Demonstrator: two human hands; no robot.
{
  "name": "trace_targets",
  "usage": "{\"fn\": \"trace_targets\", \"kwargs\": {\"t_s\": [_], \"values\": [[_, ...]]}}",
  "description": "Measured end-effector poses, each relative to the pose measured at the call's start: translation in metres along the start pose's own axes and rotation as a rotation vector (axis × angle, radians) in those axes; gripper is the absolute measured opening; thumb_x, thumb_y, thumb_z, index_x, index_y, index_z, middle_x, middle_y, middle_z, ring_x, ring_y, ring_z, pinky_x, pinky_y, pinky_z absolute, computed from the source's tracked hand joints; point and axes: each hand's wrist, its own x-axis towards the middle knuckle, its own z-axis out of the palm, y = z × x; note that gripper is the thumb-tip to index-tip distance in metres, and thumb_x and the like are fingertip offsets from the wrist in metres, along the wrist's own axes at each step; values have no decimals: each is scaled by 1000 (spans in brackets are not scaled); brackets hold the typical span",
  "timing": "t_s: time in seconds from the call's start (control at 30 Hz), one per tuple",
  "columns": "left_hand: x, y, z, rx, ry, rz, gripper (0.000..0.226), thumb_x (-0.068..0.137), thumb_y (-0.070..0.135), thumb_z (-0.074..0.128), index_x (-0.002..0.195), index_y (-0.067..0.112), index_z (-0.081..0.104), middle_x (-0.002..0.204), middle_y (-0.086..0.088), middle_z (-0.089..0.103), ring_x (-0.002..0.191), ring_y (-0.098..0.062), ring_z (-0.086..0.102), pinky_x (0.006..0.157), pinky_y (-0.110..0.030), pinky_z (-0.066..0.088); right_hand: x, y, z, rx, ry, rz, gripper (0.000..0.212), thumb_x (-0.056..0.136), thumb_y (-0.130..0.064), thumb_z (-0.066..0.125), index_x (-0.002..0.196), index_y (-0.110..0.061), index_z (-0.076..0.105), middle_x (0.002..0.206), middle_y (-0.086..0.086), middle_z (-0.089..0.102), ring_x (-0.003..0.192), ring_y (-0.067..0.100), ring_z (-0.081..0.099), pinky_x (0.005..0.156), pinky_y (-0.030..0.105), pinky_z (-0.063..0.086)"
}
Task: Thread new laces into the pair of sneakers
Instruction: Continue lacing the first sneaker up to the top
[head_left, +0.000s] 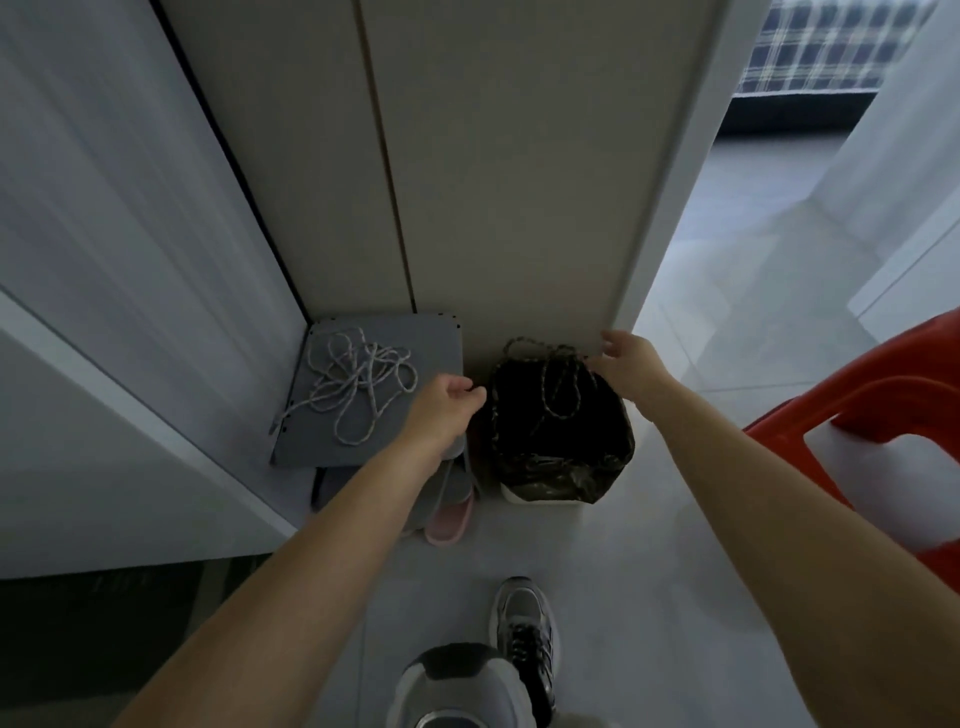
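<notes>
Saw lined bin (563, 470) on floor against cabinet base, grey surface (322, 447) just left of it, one sneaker (524, 639) on floor near bottom of view. White laces (358, 389) lay in loose tangle on grey surface. I judged them light, limp, apt to snag; best pinched at one stiff end, drawn out slowly. Dark speckled lace (558, 384) hung over bin's rim. Both arms stretched forward and down. Left hand (447, 410) between surface and bin, fingers curled; couldn't tell if pinching anything. Right hand (626, 364) over bin's far rim, fingers loosely spread, holding nothing.
</notes>
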Motion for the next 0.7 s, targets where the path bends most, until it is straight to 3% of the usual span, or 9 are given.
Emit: {"fn": "trace_targets", "kwargs": {"t_s": [0.1,0.23,0.33,0.43,0.57,0.7], "values": [[1,-13,-12,38,31,-19,33,93,25,58,121,9,54,110,-3,55,89,-13,53,64,-19,43,-9,21,11,-111,-78,-6,59,90,-24,60,144,-16,37,142,10,45,125,31,47,105,43,40],[0,-33,-38,78,83,-65,30,92,24,59,117,7,57,107,-5,58,84,-13,53,61,-19,42,-33,35,26,-250,-179,-20,60,91,-29,60,145,-17,35,146,12,39,129,33,41,105,38,36],[1,-49,-65,78,169,-111,26,90,24,61,110,8,60,107,-11,64,79,-17,56,70,-28,46,-50,32,40,-258,-225,-70,58,91,-27,60,143,-16,38,145,12,41,129,31,41,101,33,36],[4,-59,-86,114,251,-137,24,88,24,62,108,10,62,106,-11,65,92,-27,62,81,-33,49,-62,25,54,-278,-253,-110,55,91,-28,61,141,-17,42,141,9,46,125,27,46,93,27,37],[11,-62,-94,118,205,-149,22,90,22,58,107,8,62,92,-7,62,70,-16,53,69,-28,44,-75,17,74,-277,-297,-168,50,91,-28,61,137,-20,46,135,5,51,118,23,51,89,24,39],[-2,-54,-83,133,168,-105,20,92,21,57,107,10,62,99,-7,62,74,-14,53,67,-26,44,-92,13,83,-261,-356,-173,47,89,-29,62,134,-22,50,129,3,56,112,19,56,89,24,44]]}}
